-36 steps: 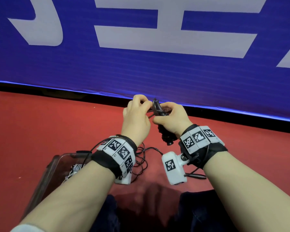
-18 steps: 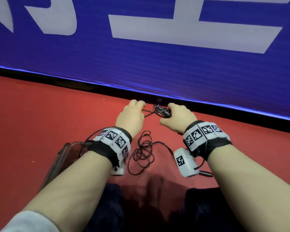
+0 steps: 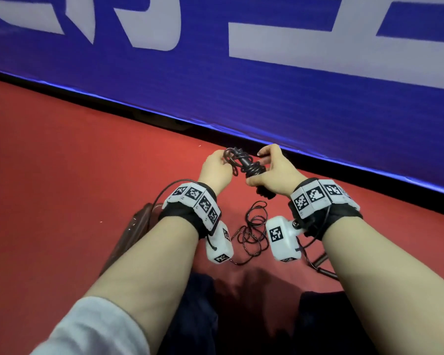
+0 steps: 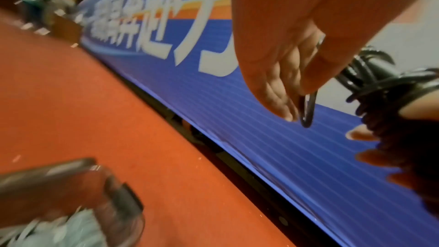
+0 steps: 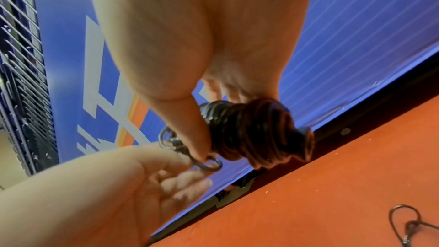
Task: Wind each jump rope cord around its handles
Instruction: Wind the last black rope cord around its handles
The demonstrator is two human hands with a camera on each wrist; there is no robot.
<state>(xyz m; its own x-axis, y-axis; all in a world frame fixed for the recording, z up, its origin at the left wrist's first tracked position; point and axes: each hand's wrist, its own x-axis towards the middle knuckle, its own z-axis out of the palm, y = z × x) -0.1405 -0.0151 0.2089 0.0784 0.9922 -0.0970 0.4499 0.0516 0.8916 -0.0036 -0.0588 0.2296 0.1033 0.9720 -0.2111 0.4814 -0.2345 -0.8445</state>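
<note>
Black cord [image 5: 247, 134] wraps the handles the right hand [image 3: 274, 172] grips; left-wrist view alone shows left fingers [image 4: 280, 100] pinching its loop.

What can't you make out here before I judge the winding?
- Handles: head view, hidden by cord wraps and the right hand; their number is unclear.
- Left hand grip on the cord: left wrist view, blurred.
- Loose cord on the floor: head view, its ends pass behind the wrist cameras.
- Clear box contents: left wrist view, blurred and cut by the edge.
</note>
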